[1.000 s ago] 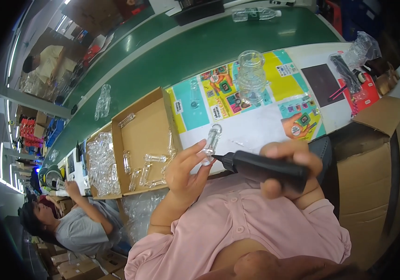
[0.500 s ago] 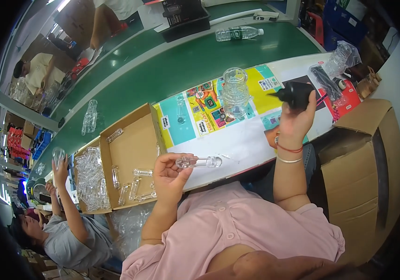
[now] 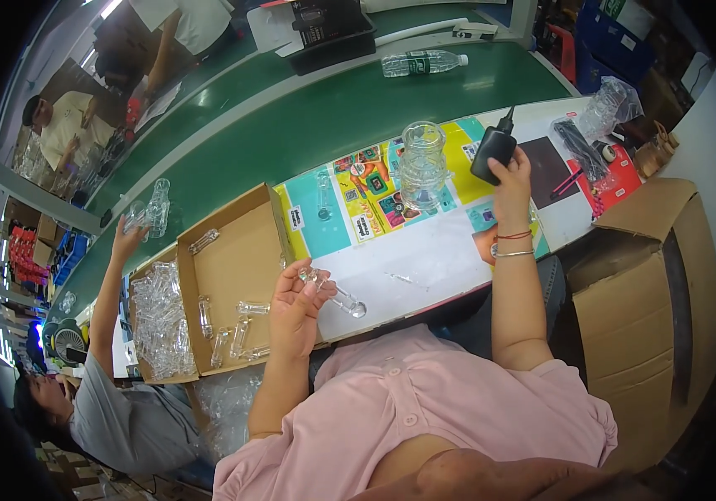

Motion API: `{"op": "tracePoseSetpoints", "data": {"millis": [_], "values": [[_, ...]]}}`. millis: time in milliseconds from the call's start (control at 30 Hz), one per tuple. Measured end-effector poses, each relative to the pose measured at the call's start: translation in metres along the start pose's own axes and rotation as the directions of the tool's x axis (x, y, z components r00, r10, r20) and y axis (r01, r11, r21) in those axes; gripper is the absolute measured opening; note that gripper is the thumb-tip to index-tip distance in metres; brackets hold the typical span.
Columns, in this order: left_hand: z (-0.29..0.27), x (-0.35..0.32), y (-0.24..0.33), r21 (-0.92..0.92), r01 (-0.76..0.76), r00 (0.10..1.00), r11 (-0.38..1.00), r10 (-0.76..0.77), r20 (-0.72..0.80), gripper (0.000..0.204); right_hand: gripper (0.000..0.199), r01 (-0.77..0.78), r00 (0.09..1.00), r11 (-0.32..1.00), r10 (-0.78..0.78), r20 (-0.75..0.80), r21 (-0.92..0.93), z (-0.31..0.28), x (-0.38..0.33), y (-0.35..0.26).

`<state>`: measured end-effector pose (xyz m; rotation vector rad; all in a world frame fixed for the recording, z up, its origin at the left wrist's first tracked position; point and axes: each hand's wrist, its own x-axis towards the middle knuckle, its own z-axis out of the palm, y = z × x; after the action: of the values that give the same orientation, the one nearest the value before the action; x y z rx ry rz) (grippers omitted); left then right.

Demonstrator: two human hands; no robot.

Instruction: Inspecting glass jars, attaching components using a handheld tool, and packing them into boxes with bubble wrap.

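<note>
My left hand (image 3: 293,313) is closed on one end of a clear glass tube (image 3: 340,298), its rounded far end slanting down to the right over white paper. Held upright in my right hand (image 3: 511,182) is a small black squeeze bottle (image 3: 495,150), its thin nozzle pointing up. A large clear ribbed glass vessel (image 3: 422,167) stands on the printed sheet to the left of that bottle. On the white paper between my hands lies a thin clear glass piece (image 3: 408,279). Beside my left hand, an open cardboard tray (image 3: 233,225) holds several short glass tubes.
Left of the tray, a box is heaped with glass tubes (image 3: 160,321). A co-worker's hand (image 3: 129,240) grips a glass piece near a standing glass vessel (image 3: 158,207). A water bottle (image 3: 423,63) lies on the green table. A large cardboard box (image 3: 633,334) stands at my right.
My right hand has turned the squeeze bottle from sideways to nozzle-up, moving it left. My left hand has tilted the glass tube downward. The co-worker's hand has reached forward with a glass piece.
</note>
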<state>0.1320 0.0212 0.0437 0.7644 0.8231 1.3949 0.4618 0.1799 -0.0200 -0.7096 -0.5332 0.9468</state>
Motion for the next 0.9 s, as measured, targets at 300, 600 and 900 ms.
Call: {"op": "tracePoseSetpoints", "data": {"millis": [300,600,900], "values": [[-0.005,0.001,-0.006,-0.050,0.056,0.998,0.997,-0.054,0.041,0.032,0.041,0.110,0.977,0.795,0.024,0.211,-0.596,0.003,-0.003,0.020],[-0.013,-0.006,-0.005,-0.072,0.053,0.998,0.996,-0.050,0.041,0.030,0.051,0.246,0.969,0.364,-0.081,0.232,-0.899,-0.003,-0.008,0.015],[-0.018,-0.014,-0.007,-0.117,0.101,0.995,0.988,-0.098,0.033,0.045,0.063,0.236,0.969,0.562,-0.078,0.233,-0.793,-0.004,-0.012,0.018]]}}
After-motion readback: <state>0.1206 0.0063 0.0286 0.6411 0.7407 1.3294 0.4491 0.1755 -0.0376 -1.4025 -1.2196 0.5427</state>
